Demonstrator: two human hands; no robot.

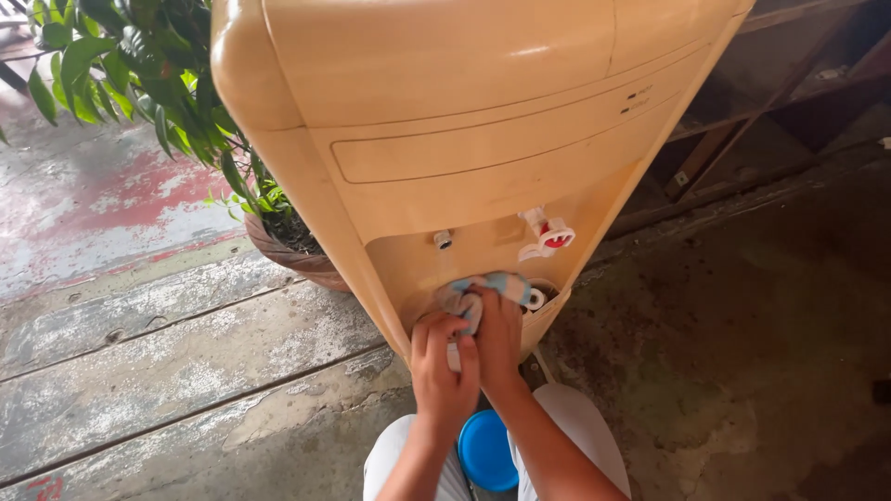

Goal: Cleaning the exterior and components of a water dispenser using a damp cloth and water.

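Note:
A tall cream-yellow water dispenser [445, 121] stands in front of me. Its recessed bay has a bare metal spout stub [443, 239] on the left and a white tap with a red lever [548, 237] on the right. My right hand [497, 339] presses a light blue and white cloth [483, 289] into the drip tray area of the bay. My left hand [442, 371] sits just beside it at the lower front edge of the bay, fingers curled against the dispenser and the cloth's lower end.
A potted green plant [158, 83] in a brown pot [297, 255] stands left of the dispenser. A blue round lid-like object [487, 450] lies between my knees. Worn concrete floor [167, 353] spreads around; dark wooden shelving [780, 83] stands at the right.

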